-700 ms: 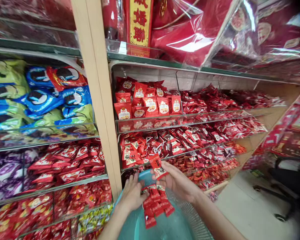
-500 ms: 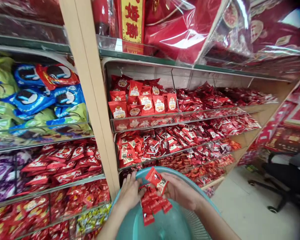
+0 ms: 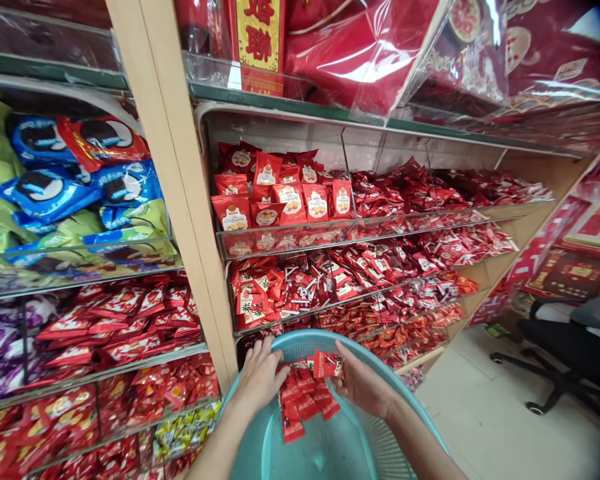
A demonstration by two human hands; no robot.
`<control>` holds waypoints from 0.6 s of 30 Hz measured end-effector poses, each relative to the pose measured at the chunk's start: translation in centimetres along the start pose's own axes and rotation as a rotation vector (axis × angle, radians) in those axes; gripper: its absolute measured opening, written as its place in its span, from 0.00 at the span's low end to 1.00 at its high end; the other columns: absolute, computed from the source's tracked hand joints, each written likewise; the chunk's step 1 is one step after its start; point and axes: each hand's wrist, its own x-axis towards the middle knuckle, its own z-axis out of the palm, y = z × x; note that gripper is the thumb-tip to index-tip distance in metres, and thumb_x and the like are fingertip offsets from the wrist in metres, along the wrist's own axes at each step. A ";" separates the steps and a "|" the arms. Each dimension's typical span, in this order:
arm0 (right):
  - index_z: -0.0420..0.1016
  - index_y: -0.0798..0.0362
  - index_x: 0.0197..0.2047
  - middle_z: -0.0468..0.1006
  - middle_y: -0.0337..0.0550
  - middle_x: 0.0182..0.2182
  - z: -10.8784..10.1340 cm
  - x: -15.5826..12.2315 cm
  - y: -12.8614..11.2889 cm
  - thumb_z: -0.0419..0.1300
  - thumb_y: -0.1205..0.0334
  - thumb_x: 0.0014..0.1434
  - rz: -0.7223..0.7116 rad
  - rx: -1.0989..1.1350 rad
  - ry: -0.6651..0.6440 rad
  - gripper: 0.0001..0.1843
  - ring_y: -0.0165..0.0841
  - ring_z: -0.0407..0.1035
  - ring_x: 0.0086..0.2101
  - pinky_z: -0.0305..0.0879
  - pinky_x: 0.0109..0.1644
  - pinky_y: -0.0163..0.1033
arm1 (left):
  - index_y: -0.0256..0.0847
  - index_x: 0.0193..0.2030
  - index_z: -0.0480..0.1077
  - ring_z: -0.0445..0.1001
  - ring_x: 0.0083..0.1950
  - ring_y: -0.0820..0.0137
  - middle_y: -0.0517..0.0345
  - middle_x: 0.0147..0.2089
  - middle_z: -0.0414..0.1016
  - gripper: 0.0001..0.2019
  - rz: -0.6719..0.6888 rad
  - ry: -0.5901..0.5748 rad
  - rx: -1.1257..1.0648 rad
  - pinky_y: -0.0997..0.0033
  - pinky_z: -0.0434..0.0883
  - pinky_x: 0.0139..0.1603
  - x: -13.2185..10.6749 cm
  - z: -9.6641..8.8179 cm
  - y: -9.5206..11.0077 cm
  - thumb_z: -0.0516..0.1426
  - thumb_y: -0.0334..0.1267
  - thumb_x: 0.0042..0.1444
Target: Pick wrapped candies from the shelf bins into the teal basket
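Both my hands are over a teal plastic basket (image 3: 380, 393) held low in front of the shelves. My left hand (image 3: 260, 379) grips a bunch of small red snack packets (image 3: 303, 400) that hang down into the basket. My right hand (image 3: 363, 385) pinches one red packet (image 3: 329, 365) at the top of the bunch, thumb and fingers closed on it. The packets match those on the glass shelf (image 3: 280, 293) just above the basket.
Glass shelves of red snack packets (image 3: 405, 253) run off to the right. The left bay holds blue and green biscuit packs (image 3: 80, 193) over red and purple ones. A beige wooden post (image 3: 175, 200) divides the bays. A black office chair (image 3: 570, 347) stands on the tiled floor at right.
My right hand has lowered the single red packet from shelf height onto the bunch in my left hand. The view has shifted, showing more of the basket.
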 end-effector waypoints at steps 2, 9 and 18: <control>0.73 0.52 0.33 0.74 0.36 0.27 0.0 -0.1 0.3 0.63 0.54 0.48 -0.056 -0.032 0.010 0.11 0.23 0.61 0.23 0.59 0.27 0.29 | 0.43 0.38 0.68 0.59 0.53 0.62 0.53 0.54 0.59 0.13 0.004 0.001 -0.002 0.62 0.57 0.50 0.0 -0.1 0.0 0.47 0.46 0.56; 0.74 0.52 0.35 0.75 0.39 0.32 -0.4 0.6 0.9 0.66 0.58 0.45 -0.277 -0.210 0.029 0.13 0.28 0.65 0.30 0.60 0.36 0.34 | 0.43 0.37 0.68 0.59 0.53 0.62 0.53 0.55 0.59 0.12 0.003 0.008 -0.007 0.62 0.57 0.51 0.1 0.0 -0.1 0.48 0.45 0.56; 0.72 0.50 0.40 0.73 0.36 0.29 -2.0 1.3 1.2 0.59 0.50 0.51 -0.360 -0.304 0.181 0.15 0.26 0.62 0.26 0.57 0.31 0.32 | 0.42 0.36 0.68 0.59 0.54 0.61 0.53 0.56 0.58 0.12 0.004 0.012 0.002 0.60 0.58 0.51 0.0 -0.3 0.1 0.48 0.46 0.56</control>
